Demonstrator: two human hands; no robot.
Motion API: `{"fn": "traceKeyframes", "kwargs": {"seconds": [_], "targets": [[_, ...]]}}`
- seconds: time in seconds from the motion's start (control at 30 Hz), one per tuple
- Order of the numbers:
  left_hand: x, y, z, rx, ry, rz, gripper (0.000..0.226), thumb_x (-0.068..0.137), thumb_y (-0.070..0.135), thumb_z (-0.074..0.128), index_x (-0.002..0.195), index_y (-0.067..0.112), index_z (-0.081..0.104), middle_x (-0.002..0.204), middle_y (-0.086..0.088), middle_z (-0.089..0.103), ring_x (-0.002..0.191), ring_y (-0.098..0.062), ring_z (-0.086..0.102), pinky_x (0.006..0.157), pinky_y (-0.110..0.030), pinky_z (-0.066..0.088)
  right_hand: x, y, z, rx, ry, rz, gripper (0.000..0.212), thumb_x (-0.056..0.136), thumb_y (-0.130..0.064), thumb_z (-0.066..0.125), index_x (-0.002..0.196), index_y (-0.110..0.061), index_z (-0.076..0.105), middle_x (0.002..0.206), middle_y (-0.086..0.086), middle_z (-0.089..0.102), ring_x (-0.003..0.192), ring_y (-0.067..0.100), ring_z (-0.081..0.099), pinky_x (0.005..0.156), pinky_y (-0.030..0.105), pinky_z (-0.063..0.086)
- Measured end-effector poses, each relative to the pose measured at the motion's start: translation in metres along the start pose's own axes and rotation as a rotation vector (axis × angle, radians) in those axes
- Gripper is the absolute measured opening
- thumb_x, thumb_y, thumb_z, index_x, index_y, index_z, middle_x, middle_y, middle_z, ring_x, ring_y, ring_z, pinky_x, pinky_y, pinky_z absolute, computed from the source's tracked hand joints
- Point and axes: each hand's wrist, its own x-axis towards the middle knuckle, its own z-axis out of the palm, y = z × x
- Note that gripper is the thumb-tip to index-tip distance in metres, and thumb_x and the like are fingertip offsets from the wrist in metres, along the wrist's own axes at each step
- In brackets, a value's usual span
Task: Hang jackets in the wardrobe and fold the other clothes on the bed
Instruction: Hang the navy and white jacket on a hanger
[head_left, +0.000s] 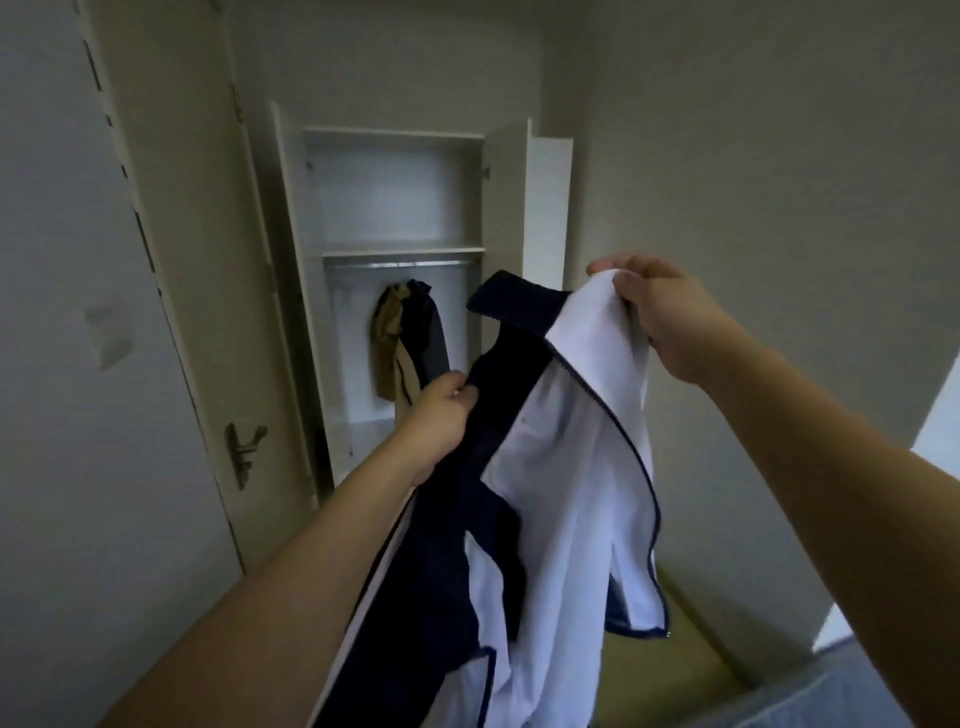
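A navy and white jacket (524, 467) hangs in the air at the middle of the view, held up between both hands and spread open so its white lining faces the camera, its dark collar at twelve o'clock of the garment. The left hand (436, 423), at nine o'clock of the jacket, has its fingers curled tight round the navy edge. The right hand (660, 317), at two o'clock, pinches the white shoulder edge between thumb and fingers, held higher than the left. The zip hem trails down toward five o'clock.

Beyond the jacket, at twelve o'clock of the view, stands the wardrobe (395, 249), both doors swung open. Under its shelf runs a metal rail (400, 264), and from it hang a tan and dark garment (405, 343), close together, just behind the left hand in the view. At nine o'clock is a pale room door (171, 291) with a metal handle (241, 449). At five o'clock, low down, lies a bit of yellowish bedding (691, 670).
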Motion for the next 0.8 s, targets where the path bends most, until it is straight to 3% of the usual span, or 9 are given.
{"fn": "traceKeyframes", "kwargs": {"seconds": [0.2, 0.27, 0.33, 0.4, 0.47, 0.53, 0.67, 0.73, 0.8], "targets": [[0.129, -0.025, -0.033, 0.365, 0.221, 0.301, 0.026, 0.104, 0.02, 0.036, 0.096, 0.01, 0.058, 0.087, -0.011, 0.062, 0.072, -0.013, 0.05, 0.059, -0.018, 0.035, 0.105, 0.104, 0.066, -0.122, 0.025, 0.047, 0.035, 0.09, 0.0, 0.036, 0.074, -0.016, 0.063, 0.082, -0.002, 0.06, 0.083, 0.017, 0.054, 0.069, 0.022, 0.043], [0.179, -0.036, -0.049, 0.399, 0.245, 0.309, 0.024, 0.104, 0.019, 0.037, 0.096, 0.011, 0.058, 0.084, -0.007, 0.06, 0.072, -0.013, 0.051, 0.059, -0.018, 0.035, 0.146, 0.131, 0.096, -0.137, -0.077, -0.009, 0.021, 0.097, -0.026, 0.045, 0.087, -0.013, 0.058, 0.088, -0.003, 0.056, 0.086, 0.016, 0.052, 0.071, 0.023, 0.041], [0.228, -0.046, -0.069, 0.414, 0.254, 0.278, 0.021, 0.103, 0.019, 0.038, 0.094, 0.016, 0.057, 0.081, -0.002, 0.059, 0.074, -0.015, 0.053, 0.064, -0.024, 0.039, 0.186, 0.152, 0.124, -0.263, -0.246, -0.076, 0.045, 0.085, -0.062, 0.055, 0.106, -0.022, 0.05, 0.101, -0.006, 0.05, 0.088, 0.014, 0.053, 0.075, 0.027, 0.043], [0.273, -0.057, -0.09, 0.42, 0.29, 0.254, 0.019, 0.103, 0.019, 0.039, 0.094, 0.02, 0.056, 0.079, 0.004, 0.056, 0.072, -0.013, 0.052, 0.064, -0.026, 0.039, 0.228, 0.172, 0.153, -0.576, -0.348, -0.161, 0.075, 0.068, -0.075, 0.063, 0.122, -0.029, 0.039, 0.113, -0.009, 0.042, 0.095, 0.013, 0.053, 0.082, 0.031, 0.046], [0.313, -0.067, -0.109, 0.415, 0.32, 0.247, 0.019, 0.103, 0.019, 0.039, 0.095, 0.018, 0.056, 0.078, 0.004, 0.055, 0.07, -0.009, 0.049, 0.062, -0.024, 0.037, 0.267, 0.189, 0.184, -0.884, -0.32, -0.272, 0.074, 0.069, -0.069, 0.066, 0.121, -0.026, 0.037, 0.116, -0.003, 0.044, 0.093, 0.02, 0.054, 0.081, 0.035, 0.049], [0.35, -0.08, -0.124, 0.415, 0.329, 0.243, 0.022, 0.104, 0.018, 0.037, 0.094, 0.013, 0.056, 0.079, 0.0, 0.056, 0.07, -0.011, 0.049, 0.062, -0.026, 0.037, 0.308, 0.203, 0.215, -1.001, -0.268, -0.33, 0.048, 0.078, -0.053, 0.062, 0.109, -0.023, 0.042, 0.108, 0.002, 0.051, 0.084, 0.024, 0.055, 0.072, 0.034, 0.047], [0.437, -0.118, -0.155, 0.468, 0.395, 0.218, 0.023, 0.102, 0.01, 0.032, 0.091, 0.006, 0.052, 0.092, -0.005, 0.051, 0.081, -0.015, 0.048, 0.068, -0.024, 0.038, 0.393, 0.232, 0.271, -0.64, -0.298, -0.189, 0.016, 0.091, -0.027, 0.052, 0.1, -0.014, 0.052, 0.09, 0.006, 0.054, 0.074, 0.023, 0.053, 0.06, 0.031, 0.04], [0.483, -0.14, -0.174, 0.506, 0.43, 0.189, 0.022, 0.101, 0.007, 0.032, 0.09, 0.008, 0.051, 0.101, -0.004, 0.046, 0.091, -0.016, 0.046, 0.078, -0.025, 0.038, 0.434, 0.245, 0.298, -0.375, -0.34, -0.052, 0.015, 0.091, -0.018, 0.052, 0.103, -0.01, 0.056, 0.08, 0.005, 0.053, 0.069, 0.02, 0.05, 0.059, 0.03, 0.038], [0.526, -0.163, -0.193, 0.464, 0.411, 0.133, 0.023, 0.102, 0.01, 0.03, 0.094, 0.007, 0.051, 0.092, -0.004, 0.048, 0.081, -0.015, 0.045, 0.069, -0.027, 0.037, 0.474, 0.259, 0.326, -0.257, -0.39, 0.031, 0.021, 0.083, -0.02, 0.056, 0.103, -0.014, 0.057, 0.076, 0.002, 0.053, 0.066, 0.016, 0.049, 0.061, 0.028, 0.038]]}}
